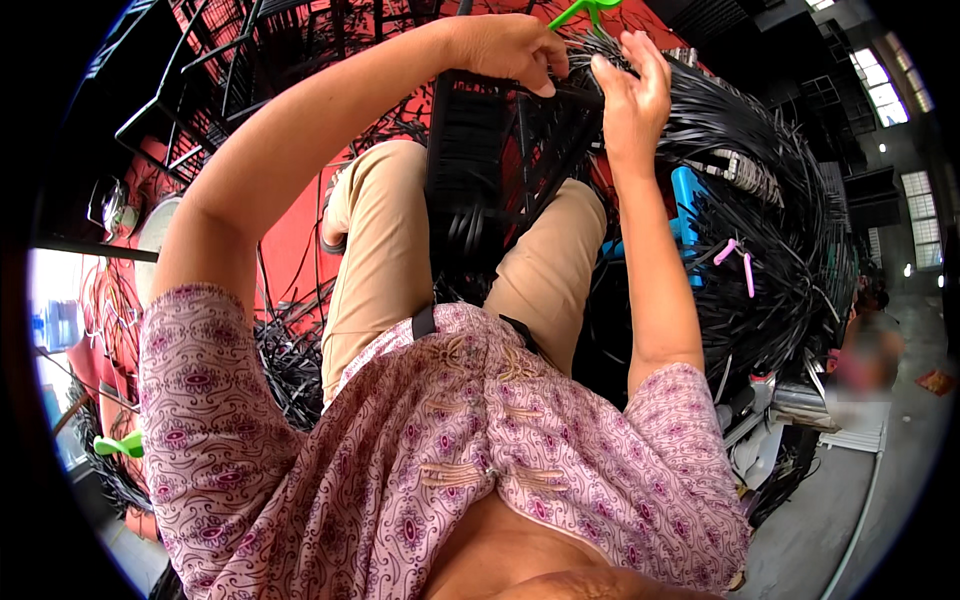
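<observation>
Space parts left grip [508,48] from right grip [638,98] near frame edge [576,96].

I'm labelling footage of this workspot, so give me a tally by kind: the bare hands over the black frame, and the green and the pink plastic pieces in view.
Bare hands: 2 (left hand, right hand)
Green plastic pieces: 2
Pink plastic pieces: 2
Total: 6
</observation>
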Demonstrator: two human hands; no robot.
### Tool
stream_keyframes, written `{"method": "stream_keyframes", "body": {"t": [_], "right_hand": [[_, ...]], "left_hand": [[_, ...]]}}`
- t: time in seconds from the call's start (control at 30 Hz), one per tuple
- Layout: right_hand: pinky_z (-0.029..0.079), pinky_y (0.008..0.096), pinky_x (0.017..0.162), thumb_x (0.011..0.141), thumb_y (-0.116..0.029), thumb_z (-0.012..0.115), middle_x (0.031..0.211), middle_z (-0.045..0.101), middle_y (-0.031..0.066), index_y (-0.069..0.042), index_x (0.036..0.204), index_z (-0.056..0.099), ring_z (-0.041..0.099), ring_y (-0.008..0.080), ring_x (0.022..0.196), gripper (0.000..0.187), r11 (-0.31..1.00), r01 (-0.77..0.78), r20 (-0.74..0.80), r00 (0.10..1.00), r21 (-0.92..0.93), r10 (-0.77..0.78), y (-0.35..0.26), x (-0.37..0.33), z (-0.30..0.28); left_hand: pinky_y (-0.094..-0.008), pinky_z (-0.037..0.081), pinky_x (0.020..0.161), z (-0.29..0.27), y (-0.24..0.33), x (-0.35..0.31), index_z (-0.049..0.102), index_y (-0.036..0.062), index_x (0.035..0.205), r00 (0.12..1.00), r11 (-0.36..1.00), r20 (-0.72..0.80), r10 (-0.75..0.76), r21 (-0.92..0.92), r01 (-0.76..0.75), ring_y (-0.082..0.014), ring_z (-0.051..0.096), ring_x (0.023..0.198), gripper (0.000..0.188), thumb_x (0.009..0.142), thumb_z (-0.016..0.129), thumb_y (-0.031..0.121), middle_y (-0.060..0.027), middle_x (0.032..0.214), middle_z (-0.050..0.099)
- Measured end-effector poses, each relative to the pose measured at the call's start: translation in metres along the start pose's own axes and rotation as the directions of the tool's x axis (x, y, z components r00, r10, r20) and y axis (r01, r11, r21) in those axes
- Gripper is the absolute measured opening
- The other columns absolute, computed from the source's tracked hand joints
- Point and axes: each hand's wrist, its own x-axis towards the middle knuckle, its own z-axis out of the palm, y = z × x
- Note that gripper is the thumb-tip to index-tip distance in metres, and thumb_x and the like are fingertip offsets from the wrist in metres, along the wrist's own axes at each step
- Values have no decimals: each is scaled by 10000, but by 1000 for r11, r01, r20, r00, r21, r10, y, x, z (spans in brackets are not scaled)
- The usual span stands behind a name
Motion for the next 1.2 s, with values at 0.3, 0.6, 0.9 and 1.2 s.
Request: {"method": "stream_keyframes", "body": {"t": [0.3, 0.6, 0.9, 1.2], "right_hand": [[393, 443, 1043, 656, -150, 884, 1216, 639, 78, -91, 1219, 612, 579, 289, 1178, 629, 723, 466, 286, 885, -511, -368, -3, -48, 1], [407, 459, 997, 674, -224, 890, 1050, 668, 54, -95, 1082, 641, 616, 271, 1018, 495, 680, 518, 316, 855, -519, -410, 3, -35, 6], [419, 426, 966, 814, -377, 819, 923, 720, 36, -56, 933, 702, 660, 263, 928, 361, 632, 570, 425, 819, -526, -385, -8, -22, 5], [443, 402, 860, 826, -402, 810, 876, 716, 46, -55, 915, 708, 669, 256, 841, 373, 652, 570, 474, 810, -501, -345, -11, -17, 5]], "left_hand": [[-254, 549, 731, 7, -34, 10, 668, -40, 1172, 937, 763, 288, -200, -554, 333, -98, 651, 775, 357, 918, 751, 196, -42, 898, 693], [-245, 549, 717, 2, -27, 9, 693, -10, 1168, 928, 735, 333, -170, -585, 344, -94, 654, 763, 357, 965, 722, 282, -31, 901, 703], [-218, 514, 655, 7, -29, 15, 708, 34, 1087, 908, 596, 377, -182, -692, 407, -55, 607, 715, 458, 1039, 577, 470, 3, 859, 687], [-219, 436, 543, 6, -22, 9, 699, 39, 1061, 935, 634, 283, -213, -688, 353, -51, 535, 615, 527, 1014, 577, 550, 19, 722, 619]]}}
